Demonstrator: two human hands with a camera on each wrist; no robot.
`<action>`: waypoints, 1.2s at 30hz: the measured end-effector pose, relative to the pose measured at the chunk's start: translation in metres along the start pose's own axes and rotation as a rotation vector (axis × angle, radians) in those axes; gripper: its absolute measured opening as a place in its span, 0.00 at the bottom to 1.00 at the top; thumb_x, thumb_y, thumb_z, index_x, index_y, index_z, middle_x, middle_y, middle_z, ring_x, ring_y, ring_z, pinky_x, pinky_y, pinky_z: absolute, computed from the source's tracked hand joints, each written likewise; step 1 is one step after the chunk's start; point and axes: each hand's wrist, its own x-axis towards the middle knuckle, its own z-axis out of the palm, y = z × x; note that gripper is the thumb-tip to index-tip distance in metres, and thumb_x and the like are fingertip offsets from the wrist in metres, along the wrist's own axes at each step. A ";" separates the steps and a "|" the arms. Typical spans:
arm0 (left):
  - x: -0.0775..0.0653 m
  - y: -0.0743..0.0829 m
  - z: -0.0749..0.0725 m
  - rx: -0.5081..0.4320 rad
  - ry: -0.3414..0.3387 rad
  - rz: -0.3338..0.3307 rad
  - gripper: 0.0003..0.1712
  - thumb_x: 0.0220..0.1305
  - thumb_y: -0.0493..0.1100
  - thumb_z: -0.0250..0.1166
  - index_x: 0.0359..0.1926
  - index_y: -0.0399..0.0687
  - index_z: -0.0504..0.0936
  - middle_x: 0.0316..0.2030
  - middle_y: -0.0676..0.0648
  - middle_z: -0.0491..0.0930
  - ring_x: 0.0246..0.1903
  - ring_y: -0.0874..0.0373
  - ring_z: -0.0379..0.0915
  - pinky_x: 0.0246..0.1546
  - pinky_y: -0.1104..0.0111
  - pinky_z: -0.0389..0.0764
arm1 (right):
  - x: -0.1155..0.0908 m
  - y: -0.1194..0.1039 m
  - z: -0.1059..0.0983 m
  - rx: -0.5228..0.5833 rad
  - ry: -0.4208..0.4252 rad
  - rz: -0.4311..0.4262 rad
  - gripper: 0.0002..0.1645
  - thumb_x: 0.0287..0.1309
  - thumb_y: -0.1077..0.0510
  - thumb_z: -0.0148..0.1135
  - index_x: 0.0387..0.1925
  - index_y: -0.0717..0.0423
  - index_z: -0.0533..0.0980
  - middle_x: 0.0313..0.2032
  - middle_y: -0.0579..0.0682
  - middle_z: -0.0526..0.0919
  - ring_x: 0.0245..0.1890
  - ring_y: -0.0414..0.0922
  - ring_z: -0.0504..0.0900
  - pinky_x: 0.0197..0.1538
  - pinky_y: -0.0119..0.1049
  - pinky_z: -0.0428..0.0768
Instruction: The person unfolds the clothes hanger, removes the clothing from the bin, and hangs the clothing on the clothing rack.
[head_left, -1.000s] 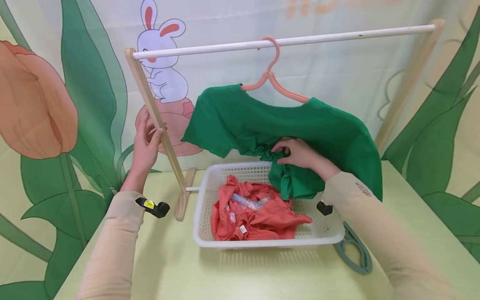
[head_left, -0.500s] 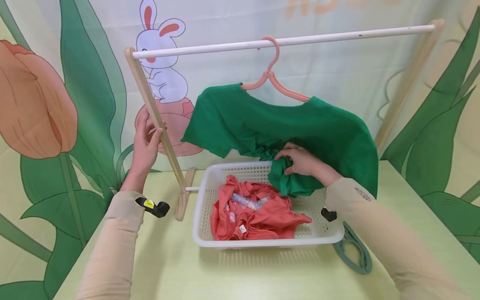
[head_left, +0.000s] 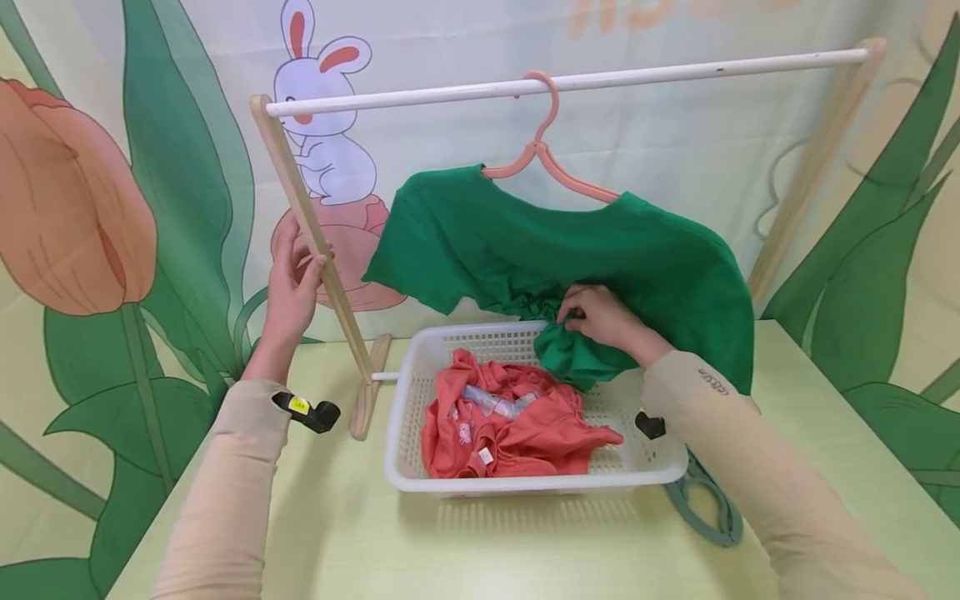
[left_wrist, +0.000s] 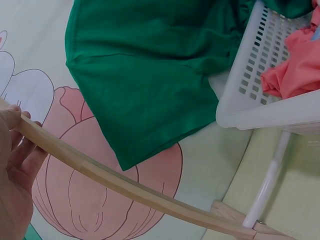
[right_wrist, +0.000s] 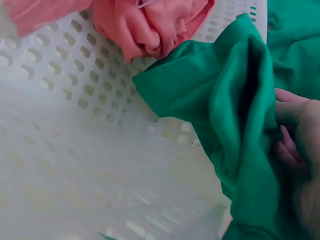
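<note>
Here, by one white basket [head_left: 525, 483], the right hand [head_left: 606, 318] pinches one green shirt [head_left: 562, 237] on one hanger [head_left: 537, 151]; left of the basket, the left hand [head_left: 290, 293] grips one post [head_left: 348, 321].

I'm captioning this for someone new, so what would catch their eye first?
Probably the green shirt, hanging mid-view on a pink hanger from the white rail, its bunched lower part pinched by the right fingers. Next, perhaps, the coral clothing heaped in the white basket below.
</note>
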 end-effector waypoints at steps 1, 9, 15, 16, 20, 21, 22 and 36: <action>0.000 -0.001 0.000 -0.001 0.003 -0.002 0.37 0.76 0.37 0.50 0.77 0.72 0.50 0.58 0.40 0.71 0.53 0.66 0.75 0.55 0.70 0.78 | 0.001 0.001 -0.001 0.004 0.015 -0.007 0.04 0.59 0.65 0.66 0.34 0.55 0.84 0.41 0.55 0.83 0.43 0.55 0.80 0.49 0.49 0.81; -0.002 -0.002 -0.002 0.012 0.004 -0.028 0.38 0.76 0.38 0.50 0.77 0.74 0.50 0.56 0.46 0.72 0.53 0.67 0.75 0.55 0.71 0.77 | 0.004 0.008 -0.016 0.056 0.113 0.026 0.06 0.62 0.67 0.62 0.37 0.61 0.84 0.40 0.60 0.85 0.43 0.57 0.82 0.51 0.51 0.81; -0.001 0.001 0.000 0.007 -0.002 0.000 0.37 0.76 0.37 0.49 0.77 0.72 0.50 0.57 0.45 0.72 0.53 0.66 0.75 0.56 0.70 0.77 | 0.011 0.017 -0.031 0.054 0.258 0.050 0.06 0.63 0.67 0.61 0.38 0.62 0.84 0.42 0.62 0.84 0.48 0.59 0.80 0.56 0.54 0.77; -0.001 0.001 0.000 0.007 0.000 0.001 0.37 0.76 0.37 0.49 0.77 0.72 0.50 0.57 0.44 0.71 0.53 0.66 0.75 0.56 0.69 0.77 | 0.013 0.019 -0.033 0.049 0.286 0.052 0.06 0.63 0.68 0.61 0.38 0.63 0.84 0.43 0.62 0.84 0.50 0.60 0.79 0.58 0.55 0.76; 0.000 0.001 0.000 0.010 0.010 -0.012 0.37 0.76 0.35 0.48 0.77 0.72 0.50 0.57 0.45 0.72 0.52 0.67 0.75 0.57 0.69 0.78 | 0.015 0.028 -0.033 0.016 0.330 0.070 0.06 0.63 0.68 0.62 0.38 0.63 0.84 0.44 0.62 0.84 0.52 0.60 0.79 0.60 0.55 0.76; 0.000 0.001 0.000 0.011 0.009 -0.015 0.37 0.76 0.35 0.48 0.77 0.71 0.50 0.57 0.44 0.72 0.52 0.67 0.75 0.57 0.68 0.78 | 0.015 0.030 -0.031 0.013 0.328 0.079 0.06 0.63 0.67 0.61 0.38 0.63 0.84 0.44 0.62 0.84 0.51 0.60 0.79 0.59 0.54 0.77; 0.000 0.001 0.000 0.009 0.007 -0.019 0.38 0.76 0.35 0.48 0.77 0.71 0.50 0.58 0.43 0.71 0.52 0.67 0.75 0.57 0.68 0.78 | 0.014 0.032 -0.030 0.010 0.321 0.082 0.07 0.63 0.67 0.61 0.38 0.63 0.84 0.45 0.62 0.84 0.50 0.60 0.80 0.57 0.54 0.78; 0.000 0.000 0.001 0.010 -0.002 -0.005 0.38 0.76 0.38 0.49 0.77 0.74 0.49 0.59 0.41 0.70 0.53 0.67 0.75 0.56 0.71 0.78 | 0.002 0.036 -0.019 0.097 0.196 0.089 0.16 0.61 0.60 0.66 0.51 0.58 0.83 0.50 0.61 0.85 0.53 0.58 0.81 0.57 0.53 0.79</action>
